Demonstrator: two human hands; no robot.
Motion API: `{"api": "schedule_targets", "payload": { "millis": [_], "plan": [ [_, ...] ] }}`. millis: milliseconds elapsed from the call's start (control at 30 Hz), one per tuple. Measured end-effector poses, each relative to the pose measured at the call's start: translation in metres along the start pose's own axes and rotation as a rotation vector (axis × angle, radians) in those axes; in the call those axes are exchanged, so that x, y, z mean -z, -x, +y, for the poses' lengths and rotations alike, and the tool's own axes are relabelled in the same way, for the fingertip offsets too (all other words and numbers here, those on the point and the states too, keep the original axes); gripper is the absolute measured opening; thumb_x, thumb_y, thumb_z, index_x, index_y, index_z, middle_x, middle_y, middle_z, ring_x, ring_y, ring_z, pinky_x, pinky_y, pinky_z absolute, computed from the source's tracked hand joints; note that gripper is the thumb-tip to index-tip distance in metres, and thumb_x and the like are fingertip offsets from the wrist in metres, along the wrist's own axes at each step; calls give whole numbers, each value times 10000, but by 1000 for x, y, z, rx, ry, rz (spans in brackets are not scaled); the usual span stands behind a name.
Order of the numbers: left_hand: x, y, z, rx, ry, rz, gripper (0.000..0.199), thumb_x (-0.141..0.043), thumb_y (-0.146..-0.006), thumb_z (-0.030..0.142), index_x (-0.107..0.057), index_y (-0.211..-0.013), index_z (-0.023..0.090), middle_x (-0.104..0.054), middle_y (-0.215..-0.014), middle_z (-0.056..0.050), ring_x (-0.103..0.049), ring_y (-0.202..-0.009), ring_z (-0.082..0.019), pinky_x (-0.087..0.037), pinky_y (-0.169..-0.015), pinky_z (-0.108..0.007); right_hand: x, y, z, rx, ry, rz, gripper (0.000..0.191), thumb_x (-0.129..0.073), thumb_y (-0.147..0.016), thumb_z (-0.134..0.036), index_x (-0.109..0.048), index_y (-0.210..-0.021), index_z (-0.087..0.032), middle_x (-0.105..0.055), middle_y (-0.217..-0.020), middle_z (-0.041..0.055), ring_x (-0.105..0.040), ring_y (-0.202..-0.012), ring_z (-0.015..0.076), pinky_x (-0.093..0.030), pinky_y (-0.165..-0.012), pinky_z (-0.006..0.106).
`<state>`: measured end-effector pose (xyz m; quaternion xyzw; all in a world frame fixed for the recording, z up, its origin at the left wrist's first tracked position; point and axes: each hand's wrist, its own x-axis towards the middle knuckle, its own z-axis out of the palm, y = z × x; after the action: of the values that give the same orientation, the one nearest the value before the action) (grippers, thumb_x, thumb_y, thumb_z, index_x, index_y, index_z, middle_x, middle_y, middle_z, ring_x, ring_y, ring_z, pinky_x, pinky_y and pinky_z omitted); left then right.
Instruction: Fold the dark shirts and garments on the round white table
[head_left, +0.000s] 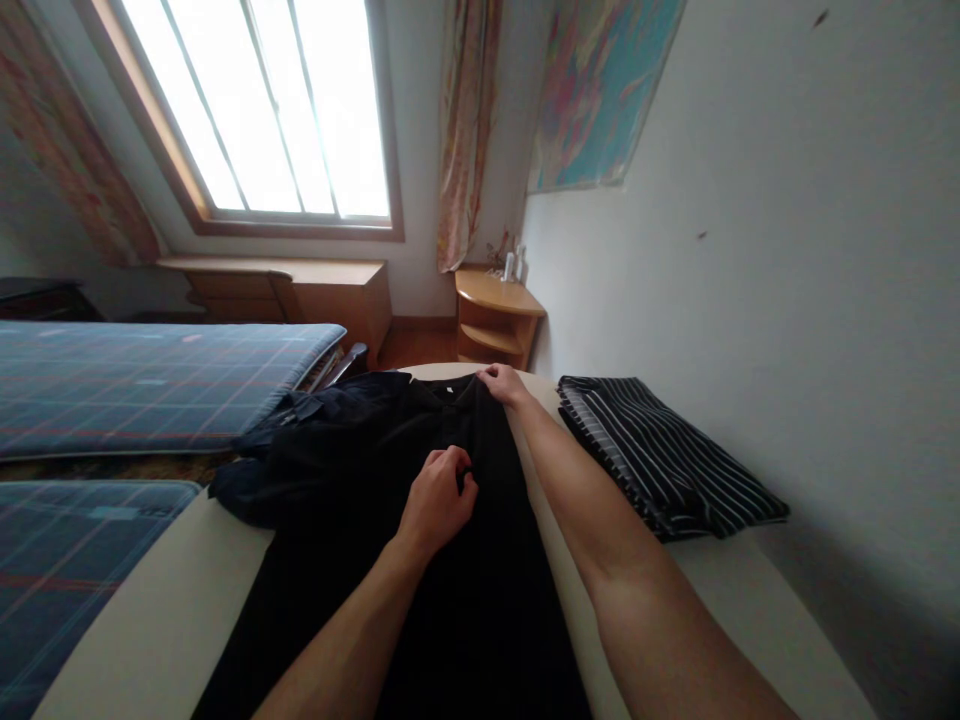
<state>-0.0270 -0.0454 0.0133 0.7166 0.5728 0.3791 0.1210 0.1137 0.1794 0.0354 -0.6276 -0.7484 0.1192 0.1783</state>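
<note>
A long black garment [480, 600] lies spread over a pale table, running from its far edge toward me. A small white label shows at its far end. My right hand [502, 383] reaches out and pinches the garment's far right corner between thumb and fingers. Nearer to me, over the middle of the cloth, my left hand [441, 500] is closed with its fingers curled, and a bit of black fabric appears gripped in it. Bunched dark navy cloth [300, 415] lies at the garment's left side; where one ends and the other begins is hard to make out.
A folded black-and-white striped cloth [667, 460] rests on the table [165, 590] at the right, by the wall. Blue plaid mattresses [150, 385] stand left of the table. Beyond are a wooden desk [337, 275], a corner shelf [499, 295] and a bright window.
</note>
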Motion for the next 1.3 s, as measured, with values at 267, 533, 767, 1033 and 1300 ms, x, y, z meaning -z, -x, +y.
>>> {"api": "schedule_targets", "payload": {
  "millis": [267, 533, 767, 1033, 1300],
  "plan": [
    [-3, 1, -2, -15, -8, -4, 148, -553, -822, 87, -547, -899, 214, -623, -902, -51, -578, -979, -228, -511, -850, -354, -9, 5, 12, -126, 5, 56, 419, -323, -1010, -305, -678, -1183, -164, -638, -1332, 146, -574, -1235, 259, -411, -1052, 370],
    [-1, 1, 0, -47, -22, -2, 209, -550, -807, 62, -580, -948, 213, -631, -901, -50, -565, -1006, -243, -513, -873, -367, 9, 12, 30, -215, 7, 7, 283, -571, -874, -418, -751, -1016, -252, -747, -1104, 82, -658, -1095, 297, -448, -963, 435],
    [-1, 0, -2, -59, -26, -2, 240, -546, -797, 59, -596, -977, 209, -615, -879, -46, -561, -1000, -240, -512, -874, -365, 1, 21, 24, -155, -9, 69, 222, -531, -939, -326, -664, -1105, -263, -743, -1088, 27, -655, -1065, 217, -401, -1006, 451],
    [-2, 0, -3, -52, -31, -11, 262, -540, -779, 45, -600, -968, 216, -625, -901, -49, -562, -1002, -239, -524, -889, -377, 0, 39, 19, -101, 27, 196, 397, -282, -1031, -270, -537, -1324, -191, -605, -1325, 146, -583, -1180, 248, -433, -977, 400],
    [-9, 1, -11, -100, -69, -29, 332, -518, -807, 53, -625, -1081, 207, -639, -1140, -88, -542, -1198, -254, -471, -1054, -413, -5, 79, 12, 156, 98, 18, 408, -486, -988, -422, -605, -1336, -245, -511, -1499, 74, -454, -1363, 258, -284, -1160, 437]
  ]
}}
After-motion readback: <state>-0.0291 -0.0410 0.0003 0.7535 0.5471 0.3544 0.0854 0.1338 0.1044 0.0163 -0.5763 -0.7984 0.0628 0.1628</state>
